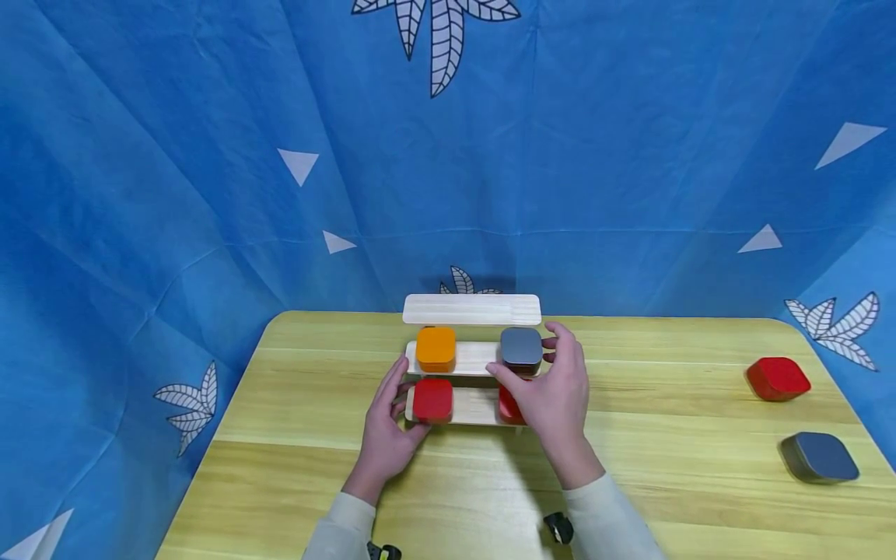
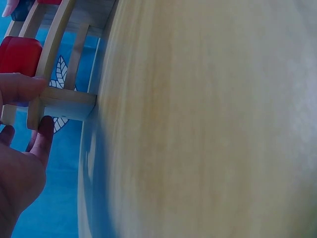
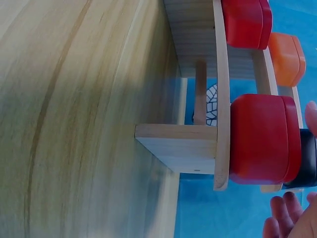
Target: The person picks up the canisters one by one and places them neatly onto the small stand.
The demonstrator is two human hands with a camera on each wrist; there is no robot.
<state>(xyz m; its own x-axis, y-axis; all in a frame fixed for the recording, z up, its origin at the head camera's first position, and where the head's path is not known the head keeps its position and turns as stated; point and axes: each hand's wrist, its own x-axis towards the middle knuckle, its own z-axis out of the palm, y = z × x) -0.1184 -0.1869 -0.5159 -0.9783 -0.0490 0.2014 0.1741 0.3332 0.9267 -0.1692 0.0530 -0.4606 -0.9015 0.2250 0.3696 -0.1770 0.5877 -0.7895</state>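
Note:
A stepped wooden rack (image 1: 476,406) has three pale slats, one behind and above another. My left hand (image 1: 388,435) grips its left end, thumb over the front slat and fingers below, as the left wrist view shows. On that slat sit a rounded red box (image 1: 432,400) at the left and another red box (image 3: 260,139) at the right, partly covered by my right hand in the head view. The middle slat bears an orange box (image 1: 436,348) and a dark grey box (image 1: 521,348). My right hand (image 1: 556,389) holds the grey box between thumb and fingers.
The rack's top slat (image 1: 472,309) stands near the back edge of the wooden table (image 1: 294,467). Apart at the right lie a loose red box (image 1: 778,379) and a dark grey box (image 1: 819,457). A blue patterned cloth (image 1: 595,155) hangs behind.

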